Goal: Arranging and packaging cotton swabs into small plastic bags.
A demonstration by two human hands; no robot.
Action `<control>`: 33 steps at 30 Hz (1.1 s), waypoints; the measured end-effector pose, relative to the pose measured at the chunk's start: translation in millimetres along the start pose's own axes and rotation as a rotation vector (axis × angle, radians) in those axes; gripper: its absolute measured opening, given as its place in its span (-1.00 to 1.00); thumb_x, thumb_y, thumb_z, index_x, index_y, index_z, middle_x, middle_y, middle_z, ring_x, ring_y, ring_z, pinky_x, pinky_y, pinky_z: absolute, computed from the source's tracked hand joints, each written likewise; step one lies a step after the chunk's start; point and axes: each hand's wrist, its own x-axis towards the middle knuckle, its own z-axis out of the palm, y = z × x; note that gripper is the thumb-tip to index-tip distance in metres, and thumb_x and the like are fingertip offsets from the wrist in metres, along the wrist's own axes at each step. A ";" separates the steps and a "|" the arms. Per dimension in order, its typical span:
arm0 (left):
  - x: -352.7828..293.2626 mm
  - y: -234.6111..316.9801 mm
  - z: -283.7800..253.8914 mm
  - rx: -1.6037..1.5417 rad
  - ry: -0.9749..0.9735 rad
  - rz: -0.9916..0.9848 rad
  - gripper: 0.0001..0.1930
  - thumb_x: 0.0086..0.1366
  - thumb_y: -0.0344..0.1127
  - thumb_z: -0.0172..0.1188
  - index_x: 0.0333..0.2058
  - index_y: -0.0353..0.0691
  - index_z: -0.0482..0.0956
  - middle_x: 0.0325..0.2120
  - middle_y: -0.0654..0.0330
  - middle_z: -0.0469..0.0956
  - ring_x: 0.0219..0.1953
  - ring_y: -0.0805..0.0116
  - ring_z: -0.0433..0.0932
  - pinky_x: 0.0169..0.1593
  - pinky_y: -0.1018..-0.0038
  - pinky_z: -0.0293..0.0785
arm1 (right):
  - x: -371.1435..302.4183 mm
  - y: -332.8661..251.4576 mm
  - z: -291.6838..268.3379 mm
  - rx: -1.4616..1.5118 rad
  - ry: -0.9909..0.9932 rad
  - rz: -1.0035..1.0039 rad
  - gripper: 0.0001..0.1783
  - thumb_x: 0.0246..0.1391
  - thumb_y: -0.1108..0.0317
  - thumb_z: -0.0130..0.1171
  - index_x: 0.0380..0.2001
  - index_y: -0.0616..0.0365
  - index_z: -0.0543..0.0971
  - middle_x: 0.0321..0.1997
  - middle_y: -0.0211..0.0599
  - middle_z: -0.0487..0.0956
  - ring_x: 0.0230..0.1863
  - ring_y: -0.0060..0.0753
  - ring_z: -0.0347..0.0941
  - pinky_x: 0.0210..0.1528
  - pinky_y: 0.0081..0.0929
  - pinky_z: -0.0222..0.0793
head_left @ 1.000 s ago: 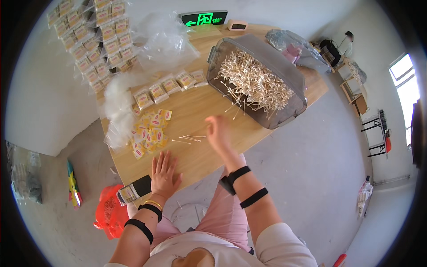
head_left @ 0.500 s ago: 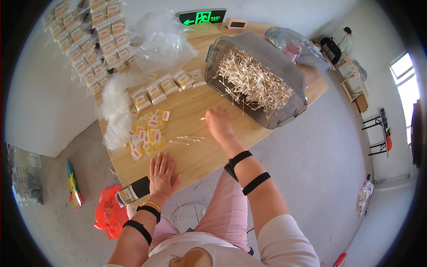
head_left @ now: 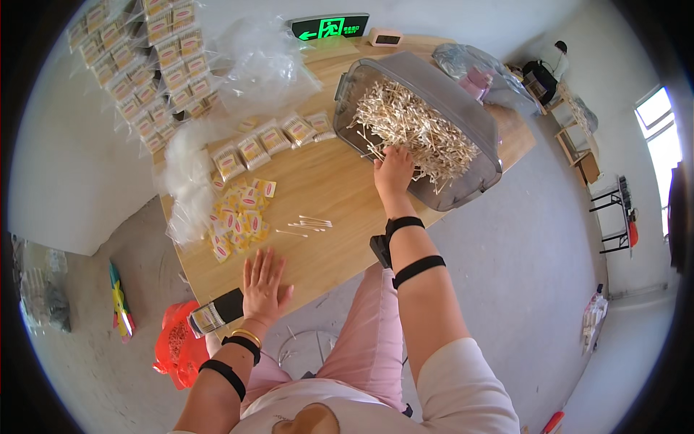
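My left hand [head_left: 264,293] lies flat on the near edge of the table with fingers spread, beside a black holder [head_left: 230,306] whose clear end has swabs in it. My right hand [head_left: 395,173] reaches over the near wall of a tilted grey plastic bin [head_left: 486,172]. Its bent fingers touch the heap of loose cotton swabs [head_left: 416,130] inside; the fingertips are partly hidden, and I cannot tell whether they grip any. Several cotton swabs [head_left: 312,221] lie in a small group on the wood between my hands.
Yellow and white paper labels [head_left: 238,217] are heaped left of the loose swabs. Behind them stand packed swab bags [head_left: 253,150] in a row. Clear plastic bags [head_left: 260,65] pile up at the back left. A red bag [head_left: 181,343] sits on the floor.
My right hand has moved from above the table, where it pinched a cotton swab, up and right into the bin. The loose group has a swab added. My left hand stays put.
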 end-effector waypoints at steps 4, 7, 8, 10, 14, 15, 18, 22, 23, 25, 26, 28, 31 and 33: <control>1.0 1.1 -1.7 -0.032 0.001 -0.001 -0.28 0.26 -0.01 0.19 0.38 -0.01 0.28 0.44 -0.01 0.14 0.49 -0.09 0.04 0.52 -0.08 -0.12 | 8.3 5.6 11.1 0.045 -0.027 0.064 -0.85 0.04 0.24 0.38 -0.34 0.01 0.68 -0.02 -0.22 0.51 0.14 -0.07 0.40 0.18 -0.10 0.34; -1.8 1.9 -7.5 -0.026 -0.008 -0.008 -0.28 0.26 -0.02 0.19 0.38 -0.01 0.29 0.44 -0.01 0.14 0.49 -0.10 0.04 0.52 -0.09 -0.12 | -3.9 -2.2 5.9 0.153 -0.044 0.056 -0.85 0.05 0.23 0.38 -0.35 0.02 0.69 -0.10 -0.21 0.55 0.09 -0.05 0.43 0.14 -0.11 0.37; -3.0 1.0 -7.9 -0.027 -0.006 -0.011 -0.29 0.26 -0.02 0.19 0.38 -0.01 0.29 0.44 -0.01 0.14 0.49 -0.10 0.04 0.52 -0.09 -0.13 | -7.6 -5.6 3.0 0.212 -0.100 0.078 -0.84 0.05 0.22 0.38 -0.34 0.03 0.70 -0.11 -0.20 0.56 0.07 -0.04 0.44 0.13 -0.11 0.38; -2.2 1.3 -8.9 -0.034 0.000 -0.001 -0.29 0.26 -0.02 0.20 0.37 -0.01 0.30 0.44 -0.01 0.14 0.50 -0.10 0.04 0.52 -0.08 -0.13 | -16.5 -2.0 1.7 0.296 -0.146 0.101 -0.82 0.06 0.21 0.38 -0.34 0.04 0.70 -0.12 -0.20 0.58 0.04 -0.03 0.45 0.10 -0.11 0.40; -1.9 2.4 -10.8 -0.018 -0.007 -0.004 -0.30 0.26 -0.03 0.19 0.37 -0.02 0.31 0.44 -0.01 0.13 0.50 -0.09 0.01 0.52 -0.07 -0.16 | -38.3 0.6 0.7 0.343 -0.207 0.095 -0.80 0.09 0.18 0.36 -0.32 0.06 0.70 -0.15 -0.17 0.59 0.00 -0.02 0.49 0.06 -0.10 0.42; -1.5 2.8 -11.0 -0.018 -0.012 -0.006 -0.30 0.26 -0.03 0.19 0.37 -0.02 0.31 0.44 -0.01 0.13 0.51 -0.09 0.01 0.53 -0.07 -0.17 | -43.8 1.1 0.3 0.336 -0.241 0.097 -0.79 0.09 0.17 0.36 -0.32 0.06 0.70 -0.16 -0.16 0.60 -0.01 -0.02 0.50 0.05 -0.10 0.43; -0.2 3.6 -11.7 -0.024 -0.023 -0.006 -0.29 0.27 -0.03 0.20 0.37 -0.02 0.30 0.45 -0.01 0.12 0.51 -0.08 -0.01 0.53 -0.07 -0.18 | -62.4 -2.5 3.8 0.360 -0.207 -0.046 -0.78 0.05 0.21 0.40 -0.35 0.13 0.69 -0.29 -0.17 0.62 -0.22 -0.13 0.58 -0.13 -0.19 0.48; 1.3 5.3 -9.9 -0.045 -0.012 0.007 -0.27 0.23 -0.11 0.24 0.37 -0.04 0.27 0.45 -0.02 0.10 0.51 -0.13 -0.01 0.52 -0.10 -0.17 | -84.3 -19.4 10.6 0.496 -0.452 -0.021 -0.77 0.07 0.16 0.38 -0.34 0.07 0.68 -0.18 -0.14 0.60 -0.06 -0.02 0.52 -0.01 -0.12 0.44; 0.4 4.5 -9.8 -0.035 -0.019 0.001 -0.27 0.25 -0.08 0.22 0.38 -0.04 0.27 0.46 -0.02 0.09 0.51 -0.11 -0.02 0.52 -0.09 -0.17 | -90.5 -27.3 8.1 0.475 -0.453 -0.070 -0.77 0.06 0.15 0.38 -0.35 0.07 0.67 -0.18 -0.14 0.60 -0.07 -0.01 0.52 -0.01 -0.12 0.44; -1.5 2.9 -10.4 -0.012 -0.032 -0.009 -0.28 0.28 -0.03 0.20 0.39 -0.03 0.28 0.47 0.00 0.08 0.52 -0.08 -0.03 0.53 -0.06 -0.19 | -96.9 -35.6 0.1 0.478 -0.417 -0.109 -0.76 0.05 0.15 0.40 -0.35 0.06 0.65 -0.19 -0.16 0.60 -0.08 -0.01 0.52 -0.02 -0.12 0.44; -1.9 2.3 -10.8 -0.012 -0.031 -0.012 -0.28 0.28 -0.03 0.20 0.39 -0.03 0.28 0.47 0.00 0.08 0.52 -0.09 -0.03 0.53 -0.06 -0.19 | -98.6 -38.6 -4.2 0.502 -0.383 -0.099 -0.75 0.04 0.15 0.41 -0.34 0.06 0.63 -0.20 -0.17 0.60 -0.08 -0.01 0.52 -0.03 -0.11 0.43; -1.8 3.1 -10.5 -0.016 -0.029 -0.010 -0.28 0.28 -0.03 0.20 0.39 -0.03 0.28 0.47 0.00 0.07 0.52 -0.09 -0.03 0.53 -0.06 -0.20 | -98.1 -34.4 -6.0 0.484 -0.272 -0.040 -0.72 0.03 0.15 0.42 -0.31 0.06 0.60 -0.21 -0.19 0.58 -0.08 -0.02 0.51 -0.04 -0.12 0.42; -1.2 4.2 -12.4 -0.008 -0.043 -0.015 -0.28 0.28 -0.03 0.20 0.39 -0.03 0.28 0.47 0.01 0.07 0.52 -0.08 -0.03 0.53 -0.06 -0.20 | -82.2 -11.7 -6.2 0.346 -0.076 0.048 -0.67 0.03 0.13 0.43 -0.26 0.05 0.57 -0.19 -0.23 0.55 -0.04 -0.04 0.48 -0.04 -0.13 0.41; -0.2 5.0 -11.8 -0.008 -0.044 -0.014 -0.28 0.28 -0.03 0.20 0.39 -0.02 0.27 0.47 0.01 0.08 0.52 -0.08 -0.03 0.53 -0.06 -0.20 | -69.1 0.5 -3.2 0.228 0.011 0.046 -0.65 0.03 0.12 0.43 -0.22 0.04 0.55 -0.16 -0.25 0.53 0.00 -0.05 0.46 -0.03 -0.15 0.40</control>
